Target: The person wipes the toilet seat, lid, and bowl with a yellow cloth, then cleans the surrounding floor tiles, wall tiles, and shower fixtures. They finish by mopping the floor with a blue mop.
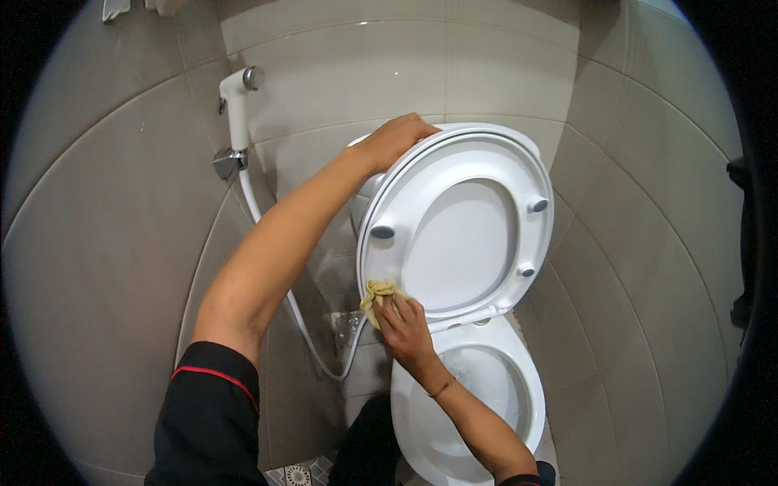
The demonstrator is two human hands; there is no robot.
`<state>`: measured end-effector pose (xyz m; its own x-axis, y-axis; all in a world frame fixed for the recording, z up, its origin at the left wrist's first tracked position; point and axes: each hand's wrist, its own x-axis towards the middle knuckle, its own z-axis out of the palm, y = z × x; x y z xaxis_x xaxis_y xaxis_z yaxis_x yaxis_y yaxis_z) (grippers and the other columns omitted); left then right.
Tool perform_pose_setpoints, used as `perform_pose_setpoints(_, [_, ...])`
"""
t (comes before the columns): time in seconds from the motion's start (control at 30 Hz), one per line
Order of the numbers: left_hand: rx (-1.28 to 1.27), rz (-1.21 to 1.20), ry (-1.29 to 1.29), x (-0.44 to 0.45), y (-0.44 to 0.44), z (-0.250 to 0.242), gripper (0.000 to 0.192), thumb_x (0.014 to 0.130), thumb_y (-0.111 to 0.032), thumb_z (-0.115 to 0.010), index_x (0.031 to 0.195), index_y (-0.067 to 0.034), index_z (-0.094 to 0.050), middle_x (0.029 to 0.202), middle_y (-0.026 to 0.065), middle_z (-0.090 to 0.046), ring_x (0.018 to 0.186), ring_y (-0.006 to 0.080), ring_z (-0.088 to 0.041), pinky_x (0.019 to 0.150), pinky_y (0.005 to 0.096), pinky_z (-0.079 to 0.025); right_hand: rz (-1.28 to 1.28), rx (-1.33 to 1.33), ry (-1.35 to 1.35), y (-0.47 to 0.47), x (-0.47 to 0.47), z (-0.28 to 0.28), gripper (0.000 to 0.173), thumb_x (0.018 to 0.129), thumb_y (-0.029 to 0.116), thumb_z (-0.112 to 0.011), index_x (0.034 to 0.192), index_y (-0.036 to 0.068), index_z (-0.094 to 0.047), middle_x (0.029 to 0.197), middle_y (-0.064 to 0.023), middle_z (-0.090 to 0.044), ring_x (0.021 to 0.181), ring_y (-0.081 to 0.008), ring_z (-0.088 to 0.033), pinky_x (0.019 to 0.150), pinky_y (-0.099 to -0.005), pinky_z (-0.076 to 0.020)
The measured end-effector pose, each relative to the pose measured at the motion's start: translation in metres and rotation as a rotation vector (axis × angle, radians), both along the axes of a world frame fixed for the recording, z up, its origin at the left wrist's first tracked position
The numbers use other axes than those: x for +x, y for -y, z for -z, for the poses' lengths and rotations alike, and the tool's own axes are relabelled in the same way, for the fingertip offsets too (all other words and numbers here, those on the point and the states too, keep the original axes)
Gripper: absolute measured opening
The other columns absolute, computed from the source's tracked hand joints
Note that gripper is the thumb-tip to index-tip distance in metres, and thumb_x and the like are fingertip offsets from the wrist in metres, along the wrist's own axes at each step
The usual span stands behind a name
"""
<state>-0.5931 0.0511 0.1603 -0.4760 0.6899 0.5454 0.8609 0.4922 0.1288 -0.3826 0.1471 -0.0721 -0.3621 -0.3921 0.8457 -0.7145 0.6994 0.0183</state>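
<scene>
The white toilet seat [401,261] and its lid [465,243] stand raised against each other, their underside facing me. My left hand [401,141] rests at the upper left edge of the raised lid, its fingers partly hidden behind the rim. With my right hand [401,328] I hold a crumpled yellow cloth [378,294] against the lower left part of the seat, near the hinge. Beneath my right forearm lies the open white toilet bowl [535,395], with water low inside it.
A white bidet sprayer [237,115] hangs in a holder on the left wall, its white hose [304,331] looping down beside the toilet. Tiled walls close in on both sides. My dark-clothed leg [364,443] is left of the bowl, near a patterned floor tile [298,475].
</scene>
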Motion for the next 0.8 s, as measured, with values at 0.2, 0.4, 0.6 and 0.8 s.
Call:
perform_pose_setpoints(0.2, [0.01, 0.05, -0.034, 0.006, -0.002, -0.004, 0.033, 0.091, -0.025, -0.064, 0.118, -0.01, -0.075, 0.101, 0.0207, -0.072, 0.09, 0.0374, -0.065, 0.088, 0.0453, -0.052, -0.039, 0.07, 0.607, -0.031, 0.023, -0.034, 0.04, 0.069, 0.002, -0.068, 0.108, 0.006, -0.072, 0.111, -0.01, -0.061, 0.101, -0.0294, -0.058, 0.089, -0.043, -0.0487])
perform_pose_setpoints(0.4, [0.024, -0.077, 0.138, -0.003, 0.002, 0.002, 0.034, 0.092, -0.026, -0.064, 0.117, -0.006, -0.074, 0.115, 0.024, -0.068, 0.106, 0.0368, -0.063, 0.099, 0.0441, -0.049, 0.132, -0.372, 0.322, -0.035, 0.03, 0.002, 0.065, 0.076, -0.006, -0.064, 0.139, 0.009, -0.061, 0.136, -0.0143, -0.057, 0.121, -0.0375, -0.055, 0.102, -0.0494, -0.0477])
perform_pose_setpoints(0.6, [0.105, -0.08, 0.219, -0.003, 0.004, 0.009, 0.034, 0.096, -0.024, -0.059, 0.115, 0.002, -0.071, 0.114, 0.023, -0.066, 0.107, 0.0357, -0.062, 0.098, 0.0423, -0.048, 0.083, -0.041, 0.235, -0.043, 0.015, 0.075, 0.059, 0.084, -0.003, -0.06, 0.142, 0.005, -0.059, 0.152, -0.0102, -0.042, 0.134, -0.038, -0.047, 0.113, -0.0494, -0.0468])
perform_pose_setpoints(0.8, [0.029, -0.153, 0.231, -0.002, 0.002, 0.005, 0.033, 0.096, -0.023, -0.059, 0.115, 0.001, -0.07, 0.114, 0.021, -0.066, 0.108, 0.0329, -0.062, 0.097, 0.0402, -0.048, 0.135, 0.548, 0.269, -0.061, 0.025, 0.104, 0.054, 0.094, 0.017, -0.057, 0.144, -0.002, -0.054, 0.158, -0.0126, -0.041, 0.132, -0.0329, -0.051, 0.116, -0.0448, -0.0434])
